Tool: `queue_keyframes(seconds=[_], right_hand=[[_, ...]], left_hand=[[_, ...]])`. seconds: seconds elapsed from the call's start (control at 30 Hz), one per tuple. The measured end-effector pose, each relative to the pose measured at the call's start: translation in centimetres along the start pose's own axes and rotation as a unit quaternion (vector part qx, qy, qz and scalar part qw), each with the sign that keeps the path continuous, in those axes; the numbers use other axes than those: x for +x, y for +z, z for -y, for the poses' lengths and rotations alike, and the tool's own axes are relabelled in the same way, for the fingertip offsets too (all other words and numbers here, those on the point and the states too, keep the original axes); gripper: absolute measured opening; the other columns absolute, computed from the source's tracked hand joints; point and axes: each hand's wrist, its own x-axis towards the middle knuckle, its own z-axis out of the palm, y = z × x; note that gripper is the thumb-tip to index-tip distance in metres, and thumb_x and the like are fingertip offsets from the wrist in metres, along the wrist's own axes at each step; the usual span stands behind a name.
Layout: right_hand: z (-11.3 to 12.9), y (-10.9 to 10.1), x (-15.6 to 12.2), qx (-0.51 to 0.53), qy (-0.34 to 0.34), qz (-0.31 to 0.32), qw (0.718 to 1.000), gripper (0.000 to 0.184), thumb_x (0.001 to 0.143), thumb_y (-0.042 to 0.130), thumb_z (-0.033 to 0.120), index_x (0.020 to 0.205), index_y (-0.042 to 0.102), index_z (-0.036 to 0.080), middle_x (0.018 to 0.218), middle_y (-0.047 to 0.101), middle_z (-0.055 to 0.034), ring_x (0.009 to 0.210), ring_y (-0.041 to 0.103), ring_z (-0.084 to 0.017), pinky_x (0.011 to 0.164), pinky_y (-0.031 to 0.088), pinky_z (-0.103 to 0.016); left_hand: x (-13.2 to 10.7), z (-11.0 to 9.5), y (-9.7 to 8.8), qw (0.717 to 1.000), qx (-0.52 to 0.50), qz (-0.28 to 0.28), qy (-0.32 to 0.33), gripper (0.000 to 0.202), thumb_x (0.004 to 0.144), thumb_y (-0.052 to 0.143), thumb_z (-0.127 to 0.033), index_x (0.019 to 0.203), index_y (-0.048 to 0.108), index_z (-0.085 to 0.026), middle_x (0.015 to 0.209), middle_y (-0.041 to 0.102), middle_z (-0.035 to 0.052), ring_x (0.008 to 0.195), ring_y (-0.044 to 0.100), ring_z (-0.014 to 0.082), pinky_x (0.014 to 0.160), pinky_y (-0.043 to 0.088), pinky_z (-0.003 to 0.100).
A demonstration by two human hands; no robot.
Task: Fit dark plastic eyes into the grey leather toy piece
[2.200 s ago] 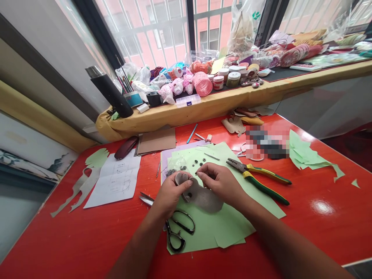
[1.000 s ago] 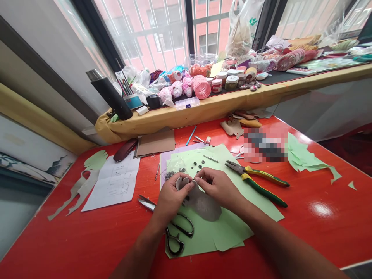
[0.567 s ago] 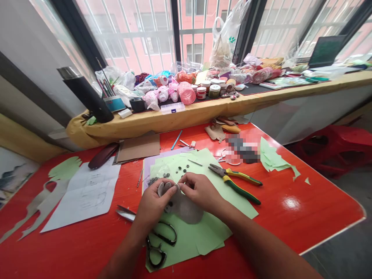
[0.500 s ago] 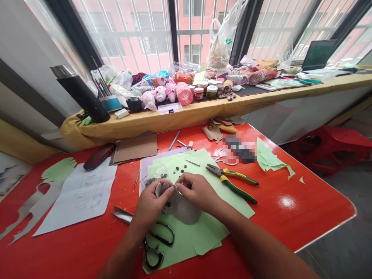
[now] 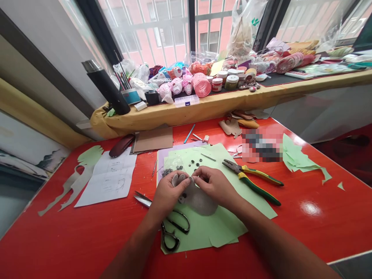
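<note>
A grey piece of leather or felt (image 5: pixel 202 202) with rounded tabs hangs between my hands above green paper (image 5: pixel 203 231). My left hand (image 5: pixel 170 192) is closed on its tabs, thumb pressed on top. With thumb and forefinger my right hand (image 5: pixel 213 184) pinches the edge of the same piece. A dark round stud shows on the grey piece beside my left fingers. Just beyond my hands, small black snap buttons (image 5: pixel 197 164) lie loose on the paper, and a clear bag (image 5: pixel 171 166) holds more. Scissors (image 5: pixel 177 223) lie partly under my left forearm.
Pliers (image 5: pixel 242 170) with green-yellow handles lie right of my hands. A drawn-on white sheet (image 5: pixel 109 176), a dark glasses case (image 5: pixel 122 146) and brown card (image 5: pixel 154 138) are to the left. Behind, the cloth-covered sill (image 5: pixel 162 114) carries jars, yarn and a black flask (image 5: pixel 109 89).
The view has swung left, so everything sits further right in it. Both hands keep their grip on the grey piece, with little visible change in the fingers.
</note>
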Motion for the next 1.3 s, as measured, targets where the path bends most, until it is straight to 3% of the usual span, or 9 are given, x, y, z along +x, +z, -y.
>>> queue_keyframes(seconds=[0.5,1.0,1.3], right_hand=[[-0.02,0.03,-0.07,-0.021,0.004,0.008,1.0,0.013,0.092,0.061,0.028,0.087,0.071,0.022,0.066,0.065,0.0013,0.063,0.056,-0.017,0.058,0.039,-0.028],[-0.09,0.04,0.04,-0.002,0.003,0.0,1.0,0.012,0.092,0.063,0.027,0.086,0.071,0.02,0.068,0.066,0.0013,0.065,0.057,-0.016,0.06,0.04,-0.027],[0.18,-0.05,0.12,0.003,0.0,-0.027,1.0,0.01,0.091,0.067,0.023,0.085,0.074,0.019,0.067,0.064,0.0029,0.063,0.054,-0.013,0.059,0.037,-0.024]], left_hand=[[-0.25,-0.09,0.14,0.998,0.048,-0.009,0.026,0.023,0.083,0.077,-0.042,0.086,0.073,-0.02,0.075,0.065,-0.0003,0.071,0.056,0.0168,0.064,0.044,0.025],[-0.07,0.04,-0.15,1.0,0.019,0.011,0.001,0.028,0.08,0.078,-0.045,0.089,0.072,-0.019,0.074,0.064,-0.001,0.07,0.055,0.0163,0.063,0.043,0.025],[0.33,0.6,-0.32,0.997,0.077,-0.009,0.007,0.038,0.08,0.075,-0.056,0.093,0.074,-0.021,0.083,0.07,0.0023,0.077,0.061,0.021,0.066,0.049,0.028]])
